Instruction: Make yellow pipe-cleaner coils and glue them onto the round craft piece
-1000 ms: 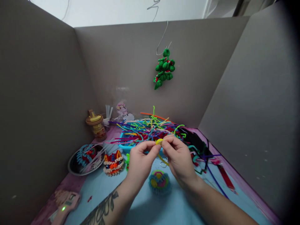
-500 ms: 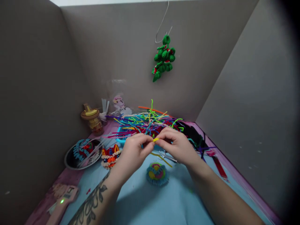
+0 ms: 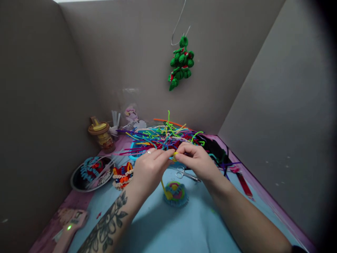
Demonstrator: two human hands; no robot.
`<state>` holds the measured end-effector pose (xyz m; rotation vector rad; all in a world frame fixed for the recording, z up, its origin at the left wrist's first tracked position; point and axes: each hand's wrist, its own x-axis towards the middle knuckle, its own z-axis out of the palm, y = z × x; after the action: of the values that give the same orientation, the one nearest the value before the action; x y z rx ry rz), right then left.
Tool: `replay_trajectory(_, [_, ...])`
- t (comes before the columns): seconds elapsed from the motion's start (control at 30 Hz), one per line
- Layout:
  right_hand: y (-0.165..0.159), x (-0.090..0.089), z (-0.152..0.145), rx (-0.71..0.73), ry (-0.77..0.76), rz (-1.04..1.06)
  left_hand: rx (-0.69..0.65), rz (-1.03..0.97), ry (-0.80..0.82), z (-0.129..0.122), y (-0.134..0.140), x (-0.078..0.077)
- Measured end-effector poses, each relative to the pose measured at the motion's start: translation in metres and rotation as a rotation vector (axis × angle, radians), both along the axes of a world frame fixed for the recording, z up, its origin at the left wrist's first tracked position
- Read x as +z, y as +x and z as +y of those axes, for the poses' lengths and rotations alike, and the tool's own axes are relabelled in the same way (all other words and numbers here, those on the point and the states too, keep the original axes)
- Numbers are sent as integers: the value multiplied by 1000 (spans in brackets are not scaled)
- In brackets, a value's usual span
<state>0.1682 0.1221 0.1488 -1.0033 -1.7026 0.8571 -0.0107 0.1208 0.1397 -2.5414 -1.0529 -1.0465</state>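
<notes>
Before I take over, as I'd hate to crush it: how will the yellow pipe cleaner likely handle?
The yellow pipe cleaner is probably stiff, since the length below the left hand runs nearly straight. It likely bends and holds shape: the pinched part seems curled. Being thin, it's probably very light.

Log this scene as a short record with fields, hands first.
Left hand: fingertips at a yellow strip
Right hand: pinching the same strip
Below hands: round blue-edged piece, scissors
Behind hands: blue basket heaped with colorful strips
Person's left: metal bowl, lidded cup, pink device with green light lit
Hanging: green ornament on a wire hook
</notes>
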Motion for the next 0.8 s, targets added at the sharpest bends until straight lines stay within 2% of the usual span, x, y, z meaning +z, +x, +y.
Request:
replay_trajectory(0.23, [1, -4, 0, 101, -68, 46, -116, -34, 154, 1, -4, 1])
replay_trajectory(0.43, [2, -6, 0, 139, -76, 70, -183, -66, 76, -2, -5, 8])
replay_trajectory(0.63, [7, -5, 2, 187, -102, 71, -156, -7, 104, -9, -1, 11])
replay_trajectory(0.8, [9, -6, 5, 214, -168, 112, -130, -58, 114, -7, 1, 7])
